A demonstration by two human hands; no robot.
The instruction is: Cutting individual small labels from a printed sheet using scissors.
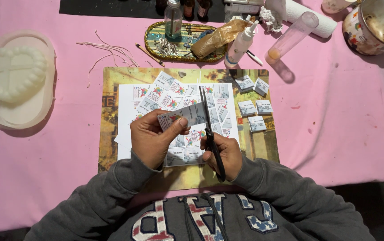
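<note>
My left hand (pixel 152 138) pinches a strip of small printed labels (pixel 183 116) and holds it up over a sheet of the same labels (pixel 131 109). My right hand (pixel 225 154) grips black scissors (pixel 210 129) whose blades point away from me and meet the strip's right end. Both hands hover above a yellowish mat (pixel 107 134) on the pink tablecloth (pixel 335 125). Several cut label squares (pixel 254 109) lie on the mat to the right of the sheet.
A white heart-shaped mould on an oval tray (pixel 13 76) sits at far left. Behind the mat are pale strings (pixel 107 51), an oval glitter tray with a small bottle (pixel 174 42), a spray bottle (pixel 241 44), a clear tube (pixel 290 35) and a stained mug (pixel 375 27).
</note>
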